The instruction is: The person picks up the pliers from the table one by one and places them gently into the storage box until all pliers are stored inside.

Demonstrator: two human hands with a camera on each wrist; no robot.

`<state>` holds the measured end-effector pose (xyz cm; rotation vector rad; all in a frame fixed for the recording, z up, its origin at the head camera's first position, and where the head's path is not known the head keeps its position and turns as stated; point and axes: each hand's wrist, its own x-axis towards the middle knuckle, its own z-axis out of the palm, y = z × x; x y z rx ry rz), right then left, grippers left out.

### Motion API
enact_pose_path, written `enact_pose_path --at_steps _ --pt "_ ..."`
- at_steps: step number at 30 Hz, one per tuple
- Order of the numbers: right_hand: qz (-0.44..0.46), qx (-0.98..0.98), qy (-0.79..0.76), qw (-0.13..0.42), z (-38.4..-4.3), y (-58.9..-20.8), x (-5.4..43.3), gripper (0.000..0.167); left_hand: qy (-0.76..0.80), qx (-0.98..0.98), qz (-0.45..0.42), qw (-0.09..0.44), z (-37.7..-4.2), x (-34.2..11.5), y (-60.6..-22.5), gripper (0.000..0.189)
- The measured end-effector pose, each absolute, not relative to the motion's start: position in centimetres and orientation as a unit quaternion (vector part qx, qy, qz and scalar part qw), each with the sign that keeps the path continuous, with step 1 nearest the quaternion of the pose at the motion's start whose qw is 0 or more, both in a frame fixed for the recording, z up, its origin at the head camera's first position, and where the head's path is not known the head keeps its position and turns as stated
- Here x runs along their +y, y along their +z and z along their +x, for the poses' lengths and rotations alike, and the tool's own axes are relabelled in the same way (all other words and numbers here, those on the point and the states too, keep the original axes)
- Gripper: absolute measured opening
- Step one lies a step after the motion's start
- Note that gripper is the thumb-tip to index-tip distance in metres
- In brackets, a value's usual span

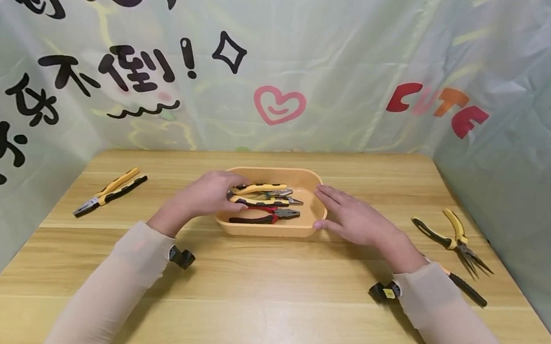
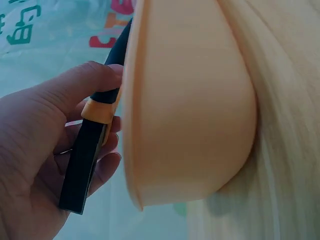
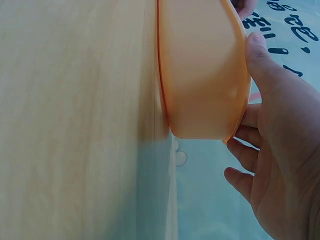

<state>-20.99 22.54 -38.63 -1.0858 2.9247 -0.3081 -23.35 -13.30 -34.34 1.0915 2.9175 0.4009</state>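
A shallow orange plastic tray [image 1: 269, 232] sits on the table with several pliers inside. My left hand [image 1: 207, 193] reaches over its left end. In the left wrist view, the thumb and fingers grip a black handle with a yellow-orange band, part of a pair of pliers [image 2: 82, 165]; its far part is hidden behind the tray wall. Yellow-and-black pliers and red-and-black pliers [image 1: 287, 213] lie by the fingers. My right hand [image 1: 357, 218] rests against the tray's right end, fingers extended along the rim and thumb at the near corner.
Yellow-and-black pliers [image 1: 110, 191] lie on the left of the wooden table [image 1: 263, 303]. Long-nose pliers [image 1: 458, 242] with spread handles lie at the right, and a tool with a black-and-orange handle [image 1: 466, 288] is partly behind my right forearm. Printed curtains surround the table.
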Motion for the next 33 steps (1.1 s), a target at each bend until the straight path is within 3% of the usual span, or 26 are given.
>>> enact_pose_path --at_steps 33 --pt "-0.349 0.932 -0.100 -0.003 -21.1 -38.8 22.5 0.086 0.032 0.935 0.340 0.096 -24.1 -9.2 -35.0 0.055"
